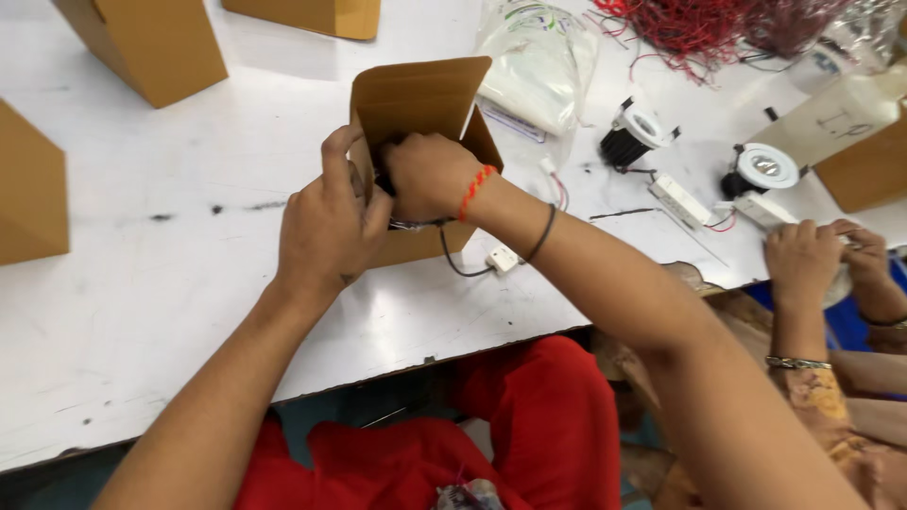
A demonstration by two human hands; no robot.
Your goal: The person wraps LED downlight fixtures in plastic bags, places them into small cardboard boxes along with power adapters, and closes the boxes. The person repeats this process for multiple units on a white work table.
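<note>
A small brown cardboard box [416, 99] with its flaps up stands on the white table [142, 283]. My left hand [326, 222] grips the box's near left side. My right hand [425, 175], with an orange thread band and a dark band on the wrist, is closed on a dark object at the box's opening; most of that object is hidden. A thin black cable [453, 263] runs out from under my right hand to a small white connector [503, 258] lying on the table.
More brown boxes stand at the far left [151, 42], left edge [28, 184] and top [312, 14]. A clear plastic bag [539, 61], two white-and-black downlights [638, 132] [761, 170], red wires [699, 24] and a co-worker's hands [822, 260] lie to the right.
</note>
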